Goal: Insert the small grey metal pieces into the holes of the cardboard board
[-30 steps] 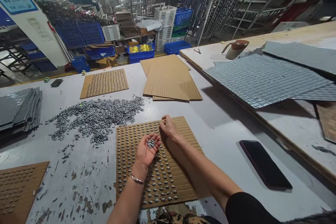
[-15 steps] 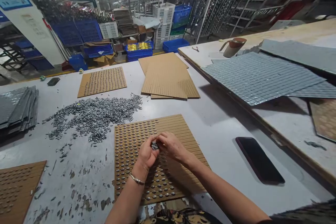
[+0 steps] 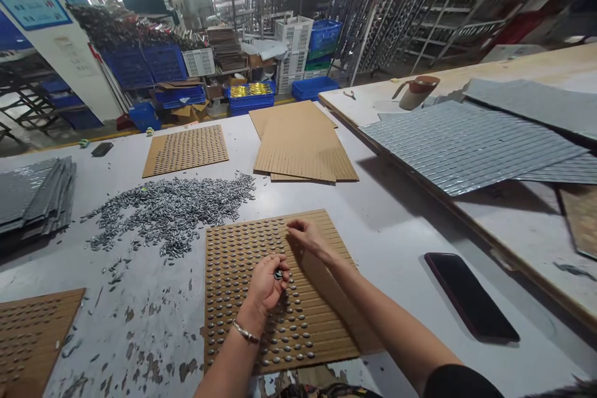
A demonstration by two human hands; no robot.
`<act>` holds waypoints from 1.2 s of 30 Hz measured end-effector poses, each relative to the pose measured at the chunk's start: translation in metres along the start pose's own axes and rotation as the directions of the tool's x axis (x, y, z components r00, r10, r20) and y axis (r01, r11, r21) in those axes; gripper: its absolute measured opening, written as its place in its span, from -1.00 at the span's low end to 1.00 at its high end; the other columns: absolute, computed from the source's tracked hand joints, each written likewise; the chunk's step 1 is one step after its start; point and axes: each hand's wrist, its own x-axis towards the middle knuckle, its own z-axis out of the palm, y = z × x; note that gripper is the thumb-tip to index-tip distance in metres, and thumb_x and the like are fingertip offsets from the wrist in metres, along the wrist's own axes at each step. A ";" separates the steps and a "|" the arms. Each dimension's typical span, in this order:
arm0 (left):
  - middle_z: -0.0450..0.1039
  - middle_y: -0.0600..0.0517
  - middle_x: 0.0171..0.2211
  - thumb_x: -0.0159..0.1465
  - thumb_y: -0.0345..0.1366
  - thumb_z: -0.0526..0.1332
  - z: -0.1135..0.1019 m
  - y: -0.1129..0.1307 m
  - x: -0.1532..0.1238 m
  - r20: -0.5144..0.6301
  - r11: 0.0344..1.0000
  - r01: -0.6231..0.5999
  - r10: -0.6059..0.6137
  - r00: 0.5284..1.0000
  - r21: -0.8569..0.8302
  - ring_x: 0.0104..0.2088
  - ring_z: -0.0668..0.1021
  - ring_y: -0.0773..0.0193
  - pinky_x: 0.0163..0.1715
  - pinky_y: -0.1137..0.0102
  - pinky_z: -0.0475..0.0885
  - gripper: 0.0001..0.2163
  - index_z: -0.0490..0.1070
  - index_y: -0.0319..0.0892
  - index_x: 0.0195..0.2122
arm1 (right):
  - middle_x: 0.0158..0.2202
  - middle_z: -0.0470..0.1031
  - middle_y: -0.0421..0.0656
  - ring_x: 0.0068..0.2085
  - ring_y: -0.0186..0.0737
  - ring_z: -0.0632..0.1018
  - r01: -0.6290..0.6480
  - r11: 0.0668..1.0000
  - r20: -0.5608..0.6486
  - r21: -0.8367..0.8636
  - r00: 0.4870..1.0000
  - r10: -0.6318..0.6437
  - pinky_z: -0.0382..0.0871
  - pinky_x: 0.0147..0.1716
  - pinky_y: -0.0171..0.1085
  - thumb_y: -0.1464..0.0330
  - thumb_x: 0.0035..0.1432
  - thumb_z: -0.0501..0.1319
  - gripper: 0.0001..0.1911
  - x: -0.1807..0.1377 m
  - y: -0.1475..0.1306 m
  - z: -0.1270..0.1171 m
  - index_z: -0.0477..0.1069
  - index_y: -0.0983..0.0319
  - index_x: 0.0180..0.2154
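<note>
A brown perforated cardboard board (image 3: 233, 249) lies on the grey table in front of me, its near rows filled with small grey oval metal pieces. My left hand (image 3: 267, 282) is curled over the middle of the board, cupping a few of these pieces. My right hand (image 3: 305, 235) rests further up the board near its far rows, fingertips pinched together as if on one piece, which is too small to see clearly. A loose heap of the same metal pieces (image 3: 170, 206) is spread on the table to the left of the board.
A black phone (image 3: 471, 296) lies to my right. Further off lie another perforated board (image 3: 185, 148), a stack of cardboard sheets (image 3: 301, 143) and grey sheets (image 3: 35, 193) at left. A partly filled board (image 3: 32, 329) sits at near left. Silver ribbed sheets (image 3: 461, 143) cover the neighbouring table.
Half a second ago both hands met over the board's middle. My right hand has since moved up to the far rows, while my left hand stays curled around its pieces.
</note>
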 end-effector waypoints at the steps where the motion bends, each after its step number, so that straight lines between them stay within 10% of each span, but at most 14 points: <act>1: 0.37 0.06 -0.52 0.11 -0.31 0.31 -0.001 0.000 0.000 -0.002 1.000 0.001 -0.001 1.000 0.002 -0.63 0.40 0.44 -0.68 0.57 0.15 -0.81 0.37 -0.26 -0.30 | -0.48 0.51 -0.22 -0.49 -0.33 0.45 -0.005 0.999 -0.012 -0.041 1.000 0.005 0.28 -0.51 -0.38 0.32 0.06 0.12 -0.78 0.005 -0.001 0.003 0.48 0.27 -0.32; 16: 0.46 -0.06 -0.44 0.27 -0.19 0.16 -0.004 0.004 0.004 -0.018 0.995 -0.043 0.042 0.999 -0.085 -0.57 0.46 0.38 -0.63 0.52 0.30 -0.77 0.39 -0.30 -0.28 | -0.36 0.49 -0.14 -0.33 -0.24 0.45 0.024 0.962 -0.088 -0.271 0.995 -0.050 0.29 -0.30 -0.30 0.42 0.11 0.17 -0.88 0.008 -0.021 0.014 0.47 0.26 -0.30; 25: 0.51 -0.08 -0.26 0.25 0.00 0.17 0.006 0.000 0.008 0.012 0.987 -0.151 0.152 0.988 -0.053 -0.32 0.54 0.28 -0.34 0.43 0.44 -0.62 0.48 -0.28 -0.20 | -0.24 0.51 -0.10 -0.20 -0.19 0.46 0.542 0.773 0.270 -0.330 0.839 -0.473 0.30 -0.17 -0.23 0.42 0.20 0.19 -0.86 -0.075 -0.051 0.007 0.51 0.16 -0.23; 36: 0.44 -0.01 -0.41 0.03 -0.12 0.40 0.006 -0.008 0.007 0.078 0.983 -0.149 0.141 0.987 0.106 -0.51 0.45 0.42 -0.59 0.55 0.31 -0.66 0.41 -0.27 -0.33 | -0.41 0.51 -0.18 -0.39 -0.28 0.47 0.167 0.984 -0.029 -0.060 0.985 -0.169 0.34 -0.36 -0.31 0.31 0.20 0.08 -0.82 -0.074 -0.037 -0.008 0.42 0.22 -0.34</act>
